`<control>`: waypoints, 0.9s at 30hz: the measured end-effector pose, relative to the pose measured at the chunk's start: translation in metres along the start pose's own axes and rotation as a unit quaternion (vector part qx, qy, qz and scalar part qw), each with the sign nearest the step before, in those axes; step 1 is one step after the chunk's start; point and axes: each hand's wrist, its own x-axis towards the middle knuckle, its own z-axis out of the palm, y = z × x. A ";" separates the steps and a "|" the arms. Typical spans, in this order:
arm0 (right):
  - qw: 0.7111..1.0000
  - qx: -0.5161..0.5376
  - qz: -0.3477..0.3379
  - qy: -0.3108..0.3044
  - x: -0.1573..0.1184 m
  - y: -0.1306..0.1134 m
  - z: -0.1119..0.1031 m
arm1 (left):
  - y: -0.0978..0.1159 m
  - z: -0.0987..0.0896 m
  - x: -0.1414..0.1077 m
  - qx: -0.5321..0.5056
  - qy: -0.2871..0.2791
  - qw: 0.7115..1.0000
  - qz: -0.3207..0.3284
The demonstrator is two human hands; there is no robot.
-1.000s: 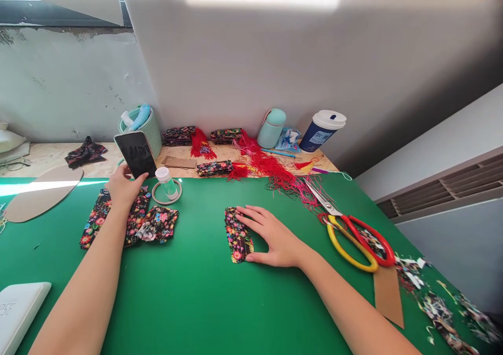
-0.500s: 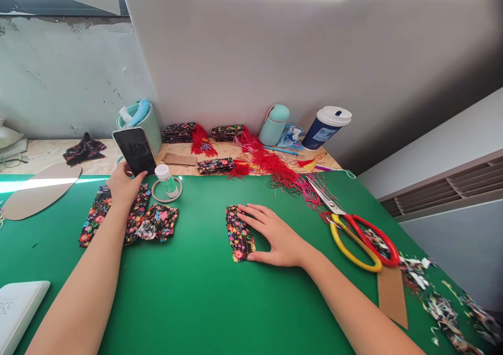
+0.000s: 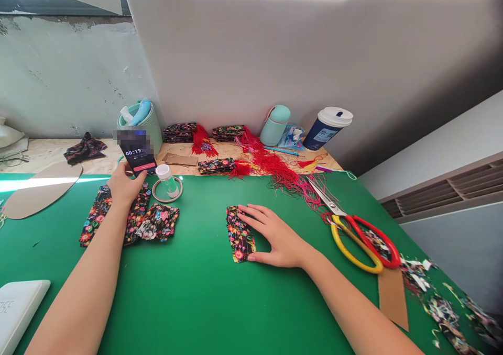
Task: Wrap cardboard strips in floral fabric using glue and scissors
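My left hand (image 3: 126,183) is closed around the lower edge of a smartphone (image 3: 138,153), its thumb at the bottom of the lit screen. The phone leans upright against a mint woven basket (image 3: 153,127). My right hand (image 3: 273,237) lies with fingers apart over the right side of a pleated black floral fabric piece (image 3: 239,235), fingertips and thumb touching its edge. Under and beside my left forearm lie a larger floral fabric piece (image 3: 94,221) and a smaller gathered one (image 3: 163,223). A clear bottle with a white cap (image 3: 168,181) stands inside a tape ring (image 3: 155,195).
Large scissors with red and yellow handles (image 3: 356,240) lie at right, near a cardboard strip (image 3: 394,300) and fabric scraps (image 3: 444,313). Behind are red tassels (image 3: 271,164), folded floral bundles (image 3: 216,166), a mint flask (image 3: 275,127) and a lidded cup (image 3: 326,129). A white device (image 3: 21,310) sits front left.
The phone's dark screen has lit up, showing a running timer and a red button. Both hands and the fabric stay in place.
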 end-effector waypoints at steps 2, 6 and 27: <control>1.000 -0.003 0.002 -0.002 0.000 0.000 0.000 | -0.001 0.000 0.000 -0.008 0.002 1.000 0.004; 1.000 -0.005 0.006 -0.005 0.000 -0.001 -0.001 | -0.002 0.001 -0.001 -0.014 0.011 1.000 0.010; 1.000 -0.019 -0.002 0.007 0.001 -0.001 0.002 | 0.131 -0.007 -0.162 -0.073 -0.166 0.839 0.513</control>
